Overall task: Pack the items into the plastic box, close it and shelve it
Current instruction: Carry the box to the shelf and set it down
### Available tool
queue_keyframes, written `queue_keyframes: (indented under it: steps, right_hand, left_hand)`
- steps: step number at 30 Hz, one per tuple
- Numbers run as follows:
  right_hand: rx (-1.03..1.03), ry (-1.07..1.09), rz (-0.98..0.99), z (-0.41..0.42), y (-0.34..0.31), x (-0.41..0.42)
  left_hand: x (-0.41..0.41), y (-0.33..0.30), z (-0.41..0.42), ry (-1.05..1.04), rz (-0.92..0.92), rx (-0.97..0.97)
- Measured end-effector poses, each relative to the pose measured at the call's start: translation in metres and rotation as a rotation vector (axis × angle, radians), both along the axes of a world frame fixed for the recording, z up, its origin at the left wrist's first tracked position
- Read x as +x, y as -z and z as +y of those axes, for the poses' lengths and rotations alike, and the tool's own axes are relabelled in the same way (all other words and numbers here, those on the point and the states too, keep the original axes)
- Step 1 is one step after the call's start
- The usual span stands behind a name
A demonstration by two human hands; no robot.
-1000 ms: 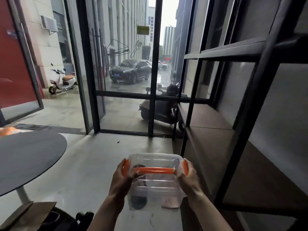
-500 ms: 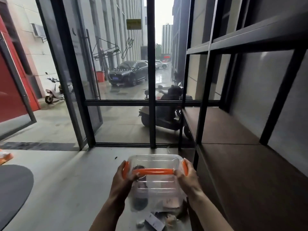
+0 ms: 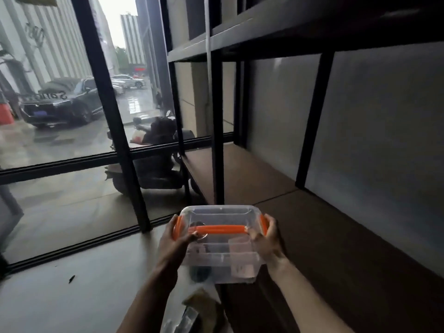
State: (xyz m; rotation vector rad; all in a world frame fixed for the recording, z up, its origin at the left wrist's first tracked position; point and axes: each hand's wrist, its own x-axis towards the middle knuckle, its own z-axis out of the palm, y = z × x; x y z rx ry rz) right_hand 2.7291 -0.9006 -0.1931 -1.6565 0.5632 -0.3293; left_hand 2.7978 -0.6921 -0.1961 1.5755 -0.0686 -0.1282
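Note:
I hold a clear plastic box [image 3: 219, 248] in the air in front of me, lid on, with orange side clips and an orange handle [image 3: 217, 229] across the top. My left hand [image 3: 174, 243] grips its left end and my right hand [image 3: 268, 241] grips its right end. Dark and pale items show dimly through the box walls. The box hangs at the front left edge of the brown shelf board [image 3: 336, 236] of a black metal rack, slightly above board level.
A black rack upright [image 3: 217, 131] stands just behind the box. An upper shelf [image 3: 288, 32] runs overhead. A glass wall with black frames [image 3: 108, 111] is to the left, a scooter and cars outside. Some clutter [image 3: 199, 311] lies on the floor below the box.
The view has swung right and closer to the rack; the round table is out of sight. The box, still held in both hands, has come up to the shelf's edge.

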Motion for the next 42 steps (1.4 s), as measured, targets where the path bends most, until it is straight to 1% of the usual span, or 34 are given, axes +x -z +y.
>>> queue_keyframes:
  steps: [3,6,9,12,15,17,20,24,28,34,36,42]
  right_hand:
    - [-0.039,0.227,0.021,-0.037,0.001,0.008]
    - [-0.081,0.415,0.029,-0.071,-0.002,0.004]
    - [-0.037,0.555,0.034,-0.100,0.001,-0.011]
    - [-0.031,0.728,0.020,-0.117,0.005,-0.040]
    - [-0.140,0.947,0.109,-0.129,0.016,-0.080]
    - [-0.193,1.060,0.165,-0.135,0.025,-0.109]
    - [-0.219,1.173,0.226,-0.141,0.032,-0.147]
    - [-0.212,1.253,0.280,-0.140,0.047,-0.186]
    - [-0.187,1.258,0.385,-0.131,0.066,-0.206]
    - [-0.181,1.185,0.559,-0.121,0.098,-0.216]
    - [-0.154,1.180,0.583,-0.120,0.110,-0.217]
    - [-0.079,1.143,0.625,-0.119,0.133,-0.217]
  left_hand:
    - [0.042,0.002,-0.051,0.159,0.013,-0.028]
    - [0.071,0.001,-0.107,0.327,0.027,-0.010]
    - [0.083,0.003,-0.161,0.479,0.026,0.015]
    - [0.074,0.009,-0.210,0.640,0.021,0.020]
    - [0.049,0.018,-0.252,0.827,-0.010,0.025]
    - [0.030,0.027,-0.276,0.917,0.008,0.034]
    - [0.008,0.047,-0.305,1.061,0.039,0.082]
    - [-0.024,0.067,-0.330,1.186,-0.029,0.138]
    - [-0.046,0.081,-0.333,1.251,-0.057,0.217]
    - [-0.060,0.118,-0.320,1.198,-0.155,0.406]
    - [-0.062,0.129,-0.316,1.188,-0.178,0.470]
    - [-0.060,0.148,-0.313,1.175,-0.242,0.564]
